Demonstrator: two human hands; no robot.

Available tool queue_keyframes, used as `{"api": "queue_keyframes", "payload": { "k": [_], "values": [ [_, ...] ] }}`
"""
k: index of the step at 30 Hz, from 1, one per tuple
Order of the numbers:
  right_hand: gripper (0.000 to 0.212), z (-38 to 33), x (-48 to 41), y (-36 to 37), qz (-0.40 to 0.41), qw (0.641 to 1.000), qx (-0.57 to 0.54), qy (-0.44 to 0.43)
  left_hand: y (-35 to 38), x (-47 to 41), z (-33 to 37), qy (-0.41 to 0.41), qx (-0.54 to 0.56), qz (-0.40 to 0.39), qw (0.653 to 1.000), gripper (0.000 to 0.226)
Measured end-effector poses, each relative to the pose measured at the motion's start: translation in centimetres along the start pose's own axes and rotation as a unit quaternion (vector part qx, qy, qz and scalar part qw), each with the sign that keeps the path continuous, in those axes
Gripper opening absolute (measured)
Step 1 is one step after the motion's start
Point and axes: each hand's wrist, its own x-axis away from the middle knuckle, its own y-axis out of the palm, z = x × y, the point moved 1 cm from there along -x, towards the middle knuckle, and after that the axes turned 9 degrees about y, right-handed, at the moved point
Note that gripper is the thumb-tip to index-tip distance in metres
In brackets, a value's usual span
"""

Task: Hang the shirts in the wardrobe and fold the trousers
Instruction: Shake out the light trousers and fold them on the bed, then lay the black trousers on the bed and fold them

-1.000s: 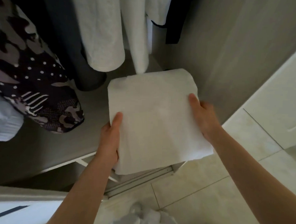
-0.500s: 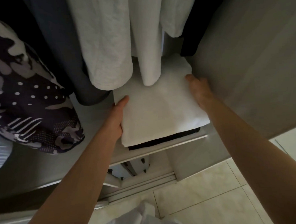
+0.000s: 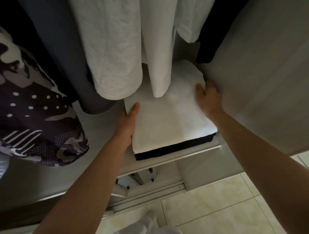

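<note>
The one head-worn wide-angle camera looked forward and steeply down, close over the wardrobe shelf [image 3: 99, 130], with hanging clothes [image 3: 114, 45] at the top and floor tiles [image 3: 226, 207] at the bottom right.

The left hand [image 3: 130, 123] hides its fingers at the edge of the trousers [image 3: 167, 124]. Shirts [image 3: 117, 54], cut off above, cover their far end. A dark fold [image 3: 166, 153] beneath shows only its edge.

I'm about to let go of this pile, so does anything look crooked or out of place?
Nothing stands out. The folded white garment lies flat on a folded dark garment, whose edge shows along the front.
</note>
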Motion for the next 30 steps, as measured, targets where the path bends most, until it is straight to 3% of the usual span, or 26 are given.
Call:
{"api": "queue_keyframes", "payload": {
  "k": [4,12,16,20,23,26,30],
  "values": [
    [0.047,1.2,-0.5,0.7,-0.044,0.998,0.039,0.033,0.0,-0.1,-0.9,-0.034,-0.062,0.01,0.997,0.051],
    [0.05,2.1,-0.2,1.0,-0.046,0.996,0.065,0.034,-1.0,0.9,-1.7,0.021,-0.118,0.027,0.992,0.023],
    [0.044,2.4,1.3,0.8,-0.031,0.996,0.086,-0.014,-1.6,2.4,-2.2,0.09,-0.205,0.02,0.974,0.037],
    [0.051,3.5,4.6,0.8,0.007,0.99,0.122,-0.074,-2.4,4.4,-2.8,0.184,-0.307,0.01,0.934,0.055],
    [0.053,4.8,7.6,0.4,0.034,0.98,0.165,-0.106,-2.7,6.8,-3.3,0.255,-0.409,0.018,0.876,0.059],
    [0.051,6.6,11.6,0.0,0.05,0.974,0.181,-0.127,-2.4,9.8,-3.9,0.345,-0.44,0.018,0.829,0.049],
    [0.048,9.3,17.1,-0.5,0.044,0.974,0.173,-0.136,-1.5,13.9,-6.5,0.43,-0.422,-0.004,0.798,0.038]
  ]
}}
